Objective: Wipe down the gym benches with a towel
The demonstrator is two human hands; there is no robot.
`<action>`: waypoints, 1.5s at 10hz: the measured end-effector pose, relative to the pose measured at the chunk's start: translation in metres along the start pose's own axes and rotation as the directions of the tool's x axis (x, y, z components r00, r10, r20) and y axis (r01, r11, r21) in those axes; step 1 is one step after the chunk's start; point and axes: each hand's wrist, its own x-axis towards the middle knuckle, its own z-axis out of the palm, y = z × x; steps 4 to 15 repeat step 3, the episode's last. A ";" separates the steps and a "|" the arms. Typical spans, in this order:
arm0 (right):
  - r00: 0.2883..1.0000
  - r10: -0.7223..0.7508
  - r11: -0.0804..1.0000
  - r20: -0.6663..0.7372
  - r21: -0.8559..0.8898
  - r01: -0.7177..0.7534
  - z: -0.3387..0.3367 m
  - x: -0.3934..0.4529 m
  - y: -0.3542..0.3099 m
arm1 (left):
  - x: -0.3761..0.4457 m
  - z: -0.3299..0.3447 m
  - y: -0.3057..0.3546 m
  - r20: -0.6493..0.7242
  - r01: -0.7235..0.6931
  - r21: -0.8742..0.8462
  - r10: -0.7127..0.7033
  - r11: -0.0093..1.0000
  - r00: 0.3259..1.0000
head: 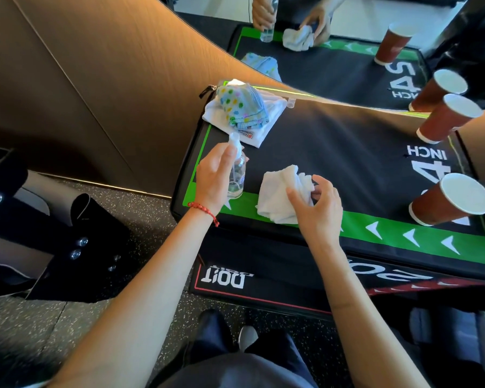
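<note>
Nearest, the right hand [318,208] pinches the crumpled white towel [282,193] lying on the padded black surface [333,152], just inside its green edge. Left of the towel, the left hand [214,179] grips an upright spray bottle [237,175]. This looks like the wetting step; next, spray the towel or pad, then wipe toward the paper cups [451,198] beyond.
</note>
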 end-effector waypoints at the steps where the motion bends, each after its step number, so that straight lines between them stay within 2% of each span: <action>1: 0.999 -0.049 0.999 -0.013 -0.020 0.049 -0.004 -0.003 0.003 | -0.007 -0.004 0.000 -0.005 -0.024 0.040 0.025 0.999 1.000; 2: 0.995 -0.103 0.993 -0.016 -0.058 0.102 -0.009 -0.009 0.001 | -0.018 -0.008 0.004 -0.051 -0.001 0.131 0.007 0.991 0.999; 3: 0.970 -0.243 0.965 -0.012 -0.102 0.241 -0.011 -0.017 0.004 | -0.032 -0.018 -0.005 -0.126 0.002 0.245 0.029 0.970 0.992; 15: 0.970 -0.243 0.965 -0.012 -0.102 0.241 -0.011 -0.017 0.004 | -0.032 -0.018 -0.005 -0.126 0.002 0.245 0.029 0.970 0.992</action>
